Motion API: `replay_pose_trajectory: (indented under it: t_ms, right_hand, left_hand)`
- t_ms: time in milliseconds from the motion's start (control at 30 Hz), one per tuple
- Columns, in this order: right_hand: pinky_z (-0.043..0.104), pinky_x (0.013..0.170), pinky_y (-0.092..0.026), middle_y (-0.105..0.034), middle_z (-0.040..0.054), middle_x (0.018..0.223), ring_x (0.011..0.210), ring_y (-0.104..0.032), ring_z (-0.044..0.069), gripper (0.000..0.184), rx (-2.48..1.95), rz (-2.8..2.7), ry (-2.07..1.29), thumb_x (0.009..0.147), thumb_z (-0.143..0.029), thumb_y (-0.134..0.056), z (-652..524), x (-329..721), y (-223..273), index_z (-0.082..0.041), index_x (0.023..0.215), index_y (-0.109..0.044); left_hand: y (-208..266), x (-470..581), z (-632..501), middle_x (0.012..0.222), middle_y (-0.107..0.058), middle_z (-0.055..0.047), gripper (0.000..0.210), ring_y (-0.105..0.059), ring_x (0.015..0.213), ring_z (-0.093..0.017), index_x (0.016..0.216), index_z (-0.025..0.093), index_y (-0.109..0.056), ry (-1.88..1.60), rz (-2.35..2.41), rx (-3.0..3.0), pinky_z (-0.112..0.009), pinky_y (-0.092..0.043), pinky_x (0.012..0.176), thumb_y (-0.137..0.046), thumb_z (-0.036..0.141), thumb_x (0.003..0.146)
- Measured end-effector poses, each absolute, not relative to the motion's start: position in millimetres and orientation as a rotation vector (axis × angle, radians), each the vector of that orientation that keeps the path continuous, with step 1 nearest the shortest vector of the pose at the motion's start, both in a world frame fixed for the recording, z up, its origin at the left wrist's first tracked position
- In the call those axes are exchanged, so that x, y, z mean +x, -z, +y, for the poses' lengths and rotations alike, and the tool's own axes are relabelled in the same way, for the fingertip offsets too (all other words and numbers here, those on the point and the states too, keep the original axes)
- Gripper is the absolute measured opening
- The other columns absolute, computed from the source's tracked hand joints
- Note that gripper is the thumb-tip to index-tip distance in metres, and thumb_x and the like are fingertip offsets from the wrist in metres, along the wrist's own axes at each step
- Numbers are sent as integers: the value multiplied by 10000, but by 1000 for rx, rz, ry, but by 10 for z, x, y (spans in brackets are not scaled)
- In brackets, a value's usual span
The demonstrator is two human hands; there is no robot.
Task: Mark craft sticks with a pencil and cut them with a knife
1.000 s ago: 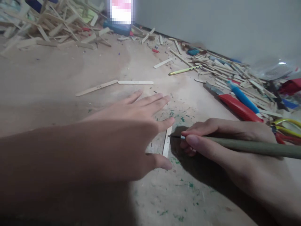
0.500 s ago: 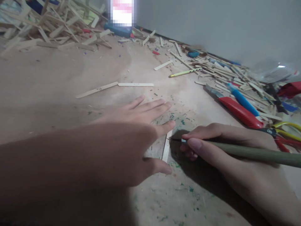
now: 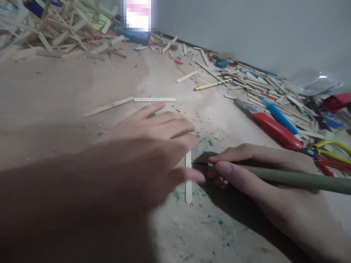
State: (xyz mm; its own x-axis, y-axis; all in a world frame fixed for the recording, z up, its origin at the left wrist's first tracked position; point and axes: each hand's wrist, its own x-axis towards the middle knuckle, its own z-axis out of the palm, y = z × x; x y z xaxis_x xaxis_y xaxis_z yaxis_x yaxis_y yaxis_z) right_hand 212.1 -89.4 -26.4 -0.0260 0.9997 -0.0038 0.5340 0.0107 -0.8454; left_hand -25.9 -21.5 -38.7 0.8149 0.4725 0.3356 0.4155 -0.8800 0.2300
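A pale wooden craft stick [image 3: 188,191] lies lengthwise on the table, with a small mark near its middle. Across its lower half reaches the thumb of my left hand [image 3: 164,146], whose other fingers cover its upper end. These fingers are stretched out and apart, slightly blurred. My right hand [image 3: 252,171] pinches a slim tool [image 3: 298,179] with a round wooden handle, a pale collar and a thin dark tip. That tip is beside the stick's marked spot; whether it touches the stick I cannot tell. Beyond my left hand, two marked craft sticks [image 3: 155,99] lie nearly end to end.
Right of my hands are a red utility knife [image 3: 276,129], a blue pen-like item [image 3: 279,115] and yellow-and-red handled pliers or scissors [image 3: 329,155]. Loose sticks [image 3: 257,84] and a yellow pencil [image 3: 212,84] lie farther back. A stick heap [image 3: 63,33] stands back left.
The craft stick has turned more upright in view, and its lower end now shows. My left hand has shifted, with its thumb now across the stick. My right hand keeps its grip on the tool.
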Motion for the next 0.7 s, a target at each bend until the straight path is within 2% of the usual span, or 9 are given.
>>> replay_pose_trajectory:
  t_ms: [33, 67, 133, 267, 400, 500, 600, 700]
  right_hand:
    - [152, 525, -593, -827, -63, 743, 589, -765, 140, 105, -1602, -1626, -886, 902, -397, -816, -891, 2128, 273, -414, 825, -886]
    - [143, 515, -584, -819, -68, 727, 578, -758, 135, 108, -1606, -1620, -883, 901, -399, -819, -891, 2132, 279, -415, 815, -881]
    - [128, 504, -570, -812, -72, 711, 567, -750, 126, 108, -1603, -1621, -892, 904, -402, -819, -895, 2136, 283, -415, 816, -880]
    - [96, 508, -548, -807, -71, 703, 572, -744, 105, 113, -1574, -1644, -904, 921, -380, -822, -906, 2154, 267, -405, 827, -881]
    - [76, 520, -536, -812, -74, 711, 578, -742, 91, 121, -1567, -1672, -860, 926, -387, -828, -916, 2163, 236, -395, 815, -875]
    - [80, 570, -555, -836, -60, 766, 626, -761, 95, 123, -1597, -1678, -883, 926, -390, -832, -937, 2141, 220, -374, 813, -879]
    - [90, 547, -537, -825, -54, 747, 606, -735, 93, 143, -1609, -1577, -922, 911, -366, -828, -956, 2117, 218, -348, 774, -865]
    - [116, 512, -547, -826, -55, 743, 583, -739, 110, 154, -1585, -1631, -1008, 931, -334, -797, -948, 2145, 214, -345, 790, -857]
  left_hand:
    - [385, -269, -196, 1285, -787, -96, 256, -734, 1156, -286, 1159, 177, -776, -620, 667, 2833, -516, -497, 1160, -566, 316, 1117]
    - [390, -281, -174, 1248, -795, -62, 255, -736, 1107, -246, 1131, 197, -772, -648, 621, 2818, -443, -525, 1078, -522, 172, 1089]
    - [417, -302, -126, 1192, -800, -31, 341, -728, 1022, -209, 1058, 222, -762, -687, 511, 2832, -379, -522, 944, -474, 48, 1006]
    - [465, -323, -70, 1082, -782, -29, 358, -681, 914, -216, 980, 216, -746, -667, 381, 2914, -407, -466, 865, -463, 4, 924]
    - [443, -329, -92, 952, -735, -25, 326, -632, 842, -205, 942, 215, -736, -660, 390, 2879, -394, -416, 781, -474, 22, 948]
    - [424, -337, -107, 927, -720, -22, 350, -616, 824, -196, 909, 208, -736, -644, 383, 2857, -392, -409, 773, -446, 22, 972]
    - [424, -337, -101, 909, -703, -22, 381, -596, 812, -184, 853, 200, -741, -639, 386, 2853, -387, -410, 774, -436, 30, 1006]
    - [437, -337, -87, 929, -703, -30, 321, -593, 822, -190, 905, 190, -769, -642, 343, 2875, -390, -419, 753, -492, 82, 1025]
